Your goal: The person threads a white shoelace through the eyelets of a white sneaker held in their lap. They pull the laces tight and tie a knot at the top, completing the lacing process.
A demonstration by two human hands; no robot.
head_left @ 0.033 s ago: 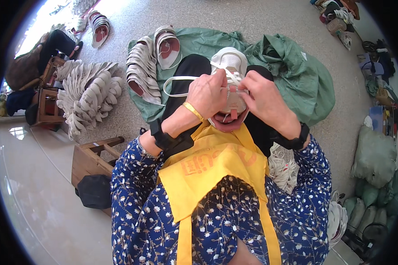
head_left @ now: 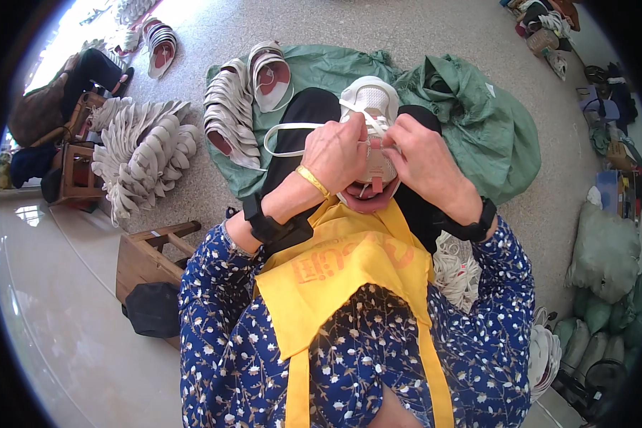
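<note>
A white sneaker (head_left: 372, 96) with a pink lining sits between my knees, toe pointing away from me. My left hand (head_left: 335, 153) is closed at the left eyelet edge, its fingertips pinching the white shoelace (head_left: 282, 153). A long loop of that lace sticks out to the left of the hand. On the opposite eyelet edge, my right hand (head_left: 419, 153) has thumb and forefinger pressed together on a thin stretch of lace crossing the tongue. The exact grip of both sets of fingertips is partly hidden.
Stacked shoe uppers (head_left: 232, 110) lie on a green cloth sack (head_left: 314, 60) ahead left. More pale uppers (head_left: 143, 153) are heaped farther left, near a wooden stool (head_left: 146, 260). White laces (head_left: 456, 274) are bunched by my right hip. Filled sacks (head_left: 603, 250) stand far right.
My right hand has shifted very slightly, with a small change in its finger bend. The left hand and the sneaker look the same.
</note>
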